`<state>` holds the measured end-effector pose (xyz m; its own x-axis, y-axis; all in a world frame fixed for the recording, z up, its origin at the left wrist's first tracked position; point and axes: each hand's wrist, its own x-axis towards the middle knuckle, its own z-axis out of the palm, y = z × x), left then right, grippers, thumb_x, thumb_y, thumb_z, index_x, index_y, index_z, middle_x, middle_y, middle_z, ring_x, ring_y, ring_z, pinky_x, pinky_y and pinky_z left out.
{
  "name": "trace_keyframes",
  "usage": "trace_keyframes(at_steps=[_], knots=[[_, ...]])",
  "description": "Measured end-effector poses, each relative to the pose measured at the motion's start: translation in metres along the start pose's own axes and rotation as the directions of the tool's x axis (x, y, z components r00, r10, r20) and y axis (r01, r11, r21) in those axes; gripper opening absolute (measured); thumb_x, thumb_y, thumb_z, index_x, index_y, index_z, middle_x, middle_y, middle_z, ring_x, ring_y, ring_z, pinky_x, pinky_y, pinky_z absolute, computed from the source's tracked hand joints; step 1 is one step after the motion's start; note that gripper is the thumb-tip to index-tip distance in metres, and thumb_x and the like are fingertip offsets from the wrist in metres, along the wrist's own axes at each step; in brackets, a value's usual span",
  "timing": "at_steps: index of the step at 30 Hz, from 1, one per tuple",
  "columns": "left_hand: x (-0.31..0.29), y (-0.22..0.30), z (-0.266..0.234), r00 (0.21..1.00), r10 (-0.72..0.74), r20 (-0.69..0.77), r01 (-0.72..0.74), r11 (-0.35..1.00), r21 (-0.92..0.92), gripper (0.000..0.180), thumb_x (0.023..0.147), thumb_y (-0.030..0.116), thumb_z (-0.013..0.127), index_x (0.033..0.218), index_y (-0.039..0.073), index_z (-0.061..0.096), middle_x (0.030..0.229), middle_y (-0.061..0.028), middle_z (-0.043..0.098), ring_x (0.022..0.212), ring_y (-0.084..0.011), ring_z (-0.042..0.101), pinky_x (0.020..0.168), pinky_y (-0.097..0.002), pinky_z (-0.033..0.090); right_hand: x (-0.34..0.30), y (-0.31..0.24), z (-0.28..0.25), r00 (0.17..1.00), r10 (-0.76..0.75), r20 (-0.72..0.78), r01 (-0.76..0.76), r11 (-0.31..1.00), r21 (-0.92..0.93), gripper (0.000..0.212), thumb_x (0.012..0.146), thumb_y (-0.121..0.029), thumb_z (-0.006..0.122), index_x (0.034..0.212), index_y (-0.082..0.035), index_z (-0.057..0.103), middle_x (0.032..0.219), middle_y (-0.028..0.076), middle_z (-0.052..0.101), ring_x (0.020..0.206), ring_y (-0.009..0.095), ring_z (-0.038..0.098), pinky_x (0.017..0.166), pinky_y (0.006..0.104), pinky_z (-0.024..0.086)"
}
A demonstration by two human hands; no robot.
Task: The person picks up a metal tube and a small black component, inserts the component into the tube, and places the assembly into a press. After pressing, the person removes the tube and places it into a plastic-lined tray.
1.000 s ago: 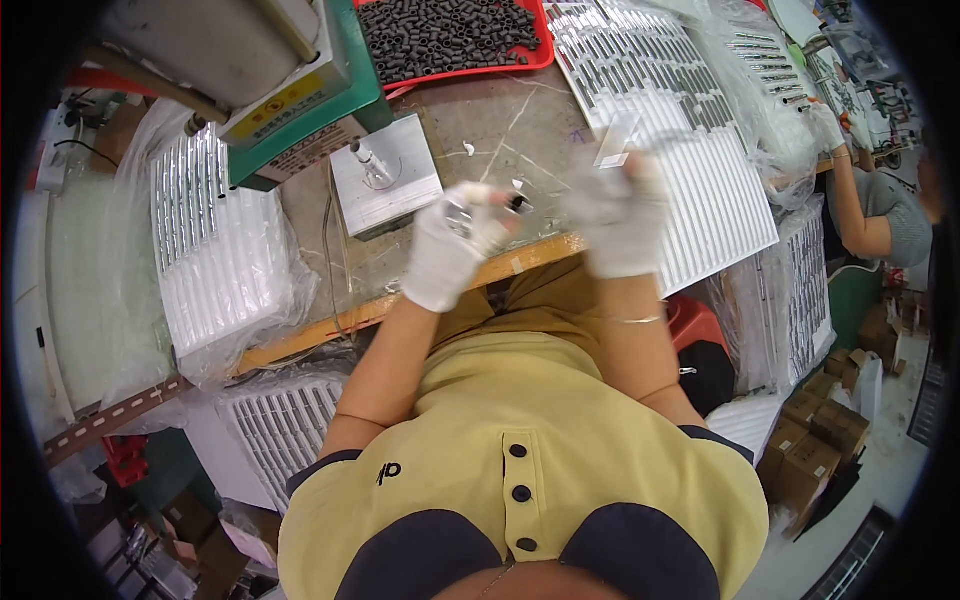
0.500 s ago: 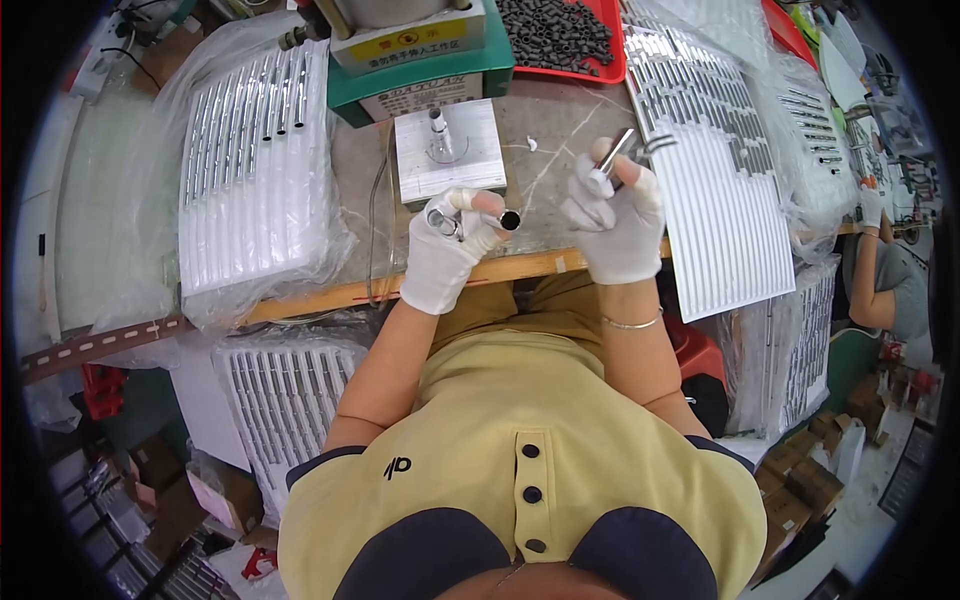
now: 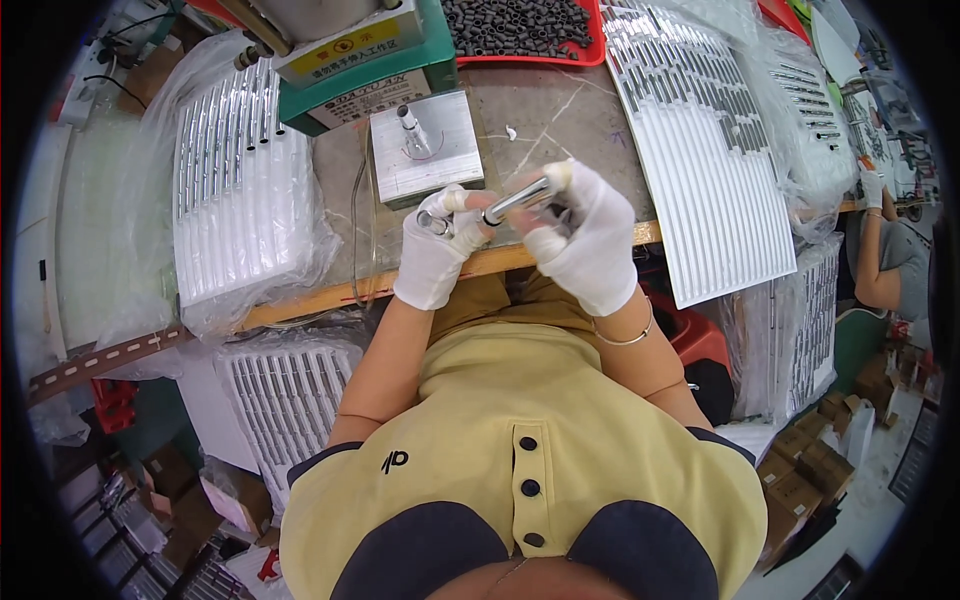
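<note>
My left hand, in a white glove with bare fingertips, is closed around a short shiny metal tube lying across its palm. Between its thumb and fingers sits a dark round end. A longer polished metal tube slants from there up to my right hand, whose gloved fingers are closed on it. Whether the dark end belongs to that tube or to a separate piece, I cannot tell. Just beyond my left hand stands a metal block with an upright metal post.
A green-based press stands behind the block, beside a red tray of small black sleeves. Ribbed white trays of metal tubes lie left and right. A co-worker's arm shows at far right.
My right hand has come left and down, bringing its tube to the fingertips of my left hand. The view has shifted slightly, moving the press and block left and up.
</note>
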<state>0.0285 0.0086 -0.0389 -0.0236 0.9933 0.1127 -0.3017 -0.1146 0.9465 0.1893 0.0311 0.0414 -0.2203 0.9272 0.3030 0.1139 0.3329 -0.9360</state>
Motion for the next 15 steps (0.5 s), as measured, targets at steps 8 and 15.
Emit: trace_keyframes(at_steps=[8,15], knots=[[-0.001,0.008,0.004,0.989,-0.130,-0.071,0.120,0.985,-0.123,0.024,0.078,-0.004,0.071,0.100,0.001,0.064,0.095,-0.0029,0.064,0.089,-0.0103,0.060,0.075,-0.0230,0.051,0.005,0.013,0.009,0.988,-0.137,0.072,0.152,0.947,-0.283,0.027,0.067,-0.001,0.072,0.091,-0.007,0.063,0.073,0.008,0.061,0.062,0.022,0.062,0.058,0.0299,0.051],[0.036,0.025,-0.044,0.950,0.222,-0.221,-0.048,0.802,0.596,0.054,0.065,0.005,0.082,0.109,0.000,0.051,0.097,-0.0086,0.063,0.082,-0.0142,0.060,0.072,-0.0283,0.050,0.032,0.043,0.031,0.999,0.002,0.043,0.012,0.948,-0.318,0.020,0.074,-0.007,0.072,0.091,-0.005,0.064,0.075,0.012,0.067,0.070,0.023,0.067,0.064,0.0283,0.053]])
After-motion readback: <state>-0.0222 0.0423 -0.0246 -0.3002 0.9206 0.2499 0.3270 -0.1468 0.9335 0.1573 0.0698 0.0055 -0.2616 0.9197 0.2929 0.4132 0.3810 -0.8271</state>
